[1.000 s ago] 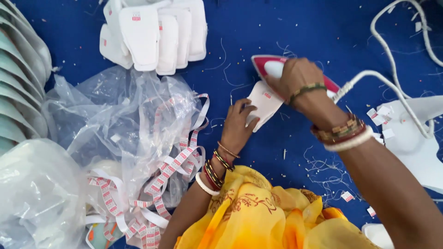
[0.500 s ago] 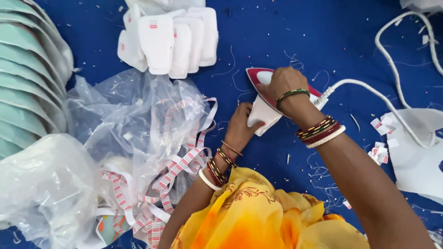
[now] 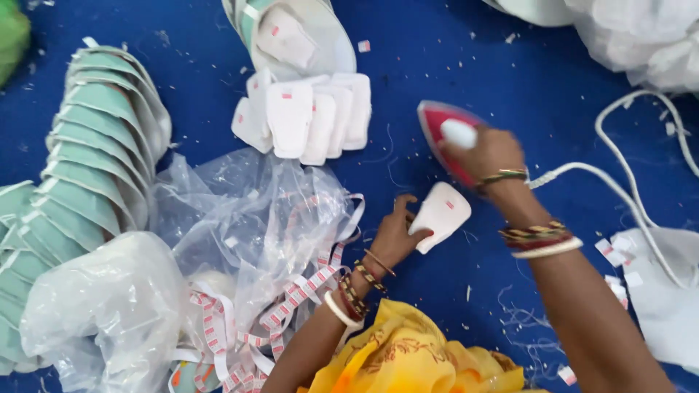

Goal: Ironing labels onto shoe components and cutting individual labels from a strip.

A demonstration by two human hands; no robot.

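The red iron (image 3: 445, 142) has lifted off the white fabric piece (image 3: 441, 215) toward the upper right. The right hand (image 3: 489, 151) wraps its handle; the left hand (image 3: 395, 231) pins the piece at centre frame. A finished-looking fan of white pieces (image 3: 309, 116) lies above; green stacks (image 3: 95, 160) remain at left.

Fabric piece (image 3: 443, 212) on the tabletop (image 3: 510, 80), centre, left hand (image 3: 397, 231) touching its left edge. Iron (image 3: 448, 138) just behind the piece, right hand (image 3: 489, 151) on top of it. Cord (image 3: 619, 182) running right from the iron toward a cloth heap (image 3: 666, 291) at the right edge. Fanned row of pieces (image 3: 306, 116) behind and left of the iron, another stack (image 3: 291, 33) behind that. Plastic bag (image 3: 247, 225) left of the left hand, label tape (image 3: 291, 298) spilling out in front (partly under the bag). Overlapping stack of cups (image 3: 102, 160) far left.
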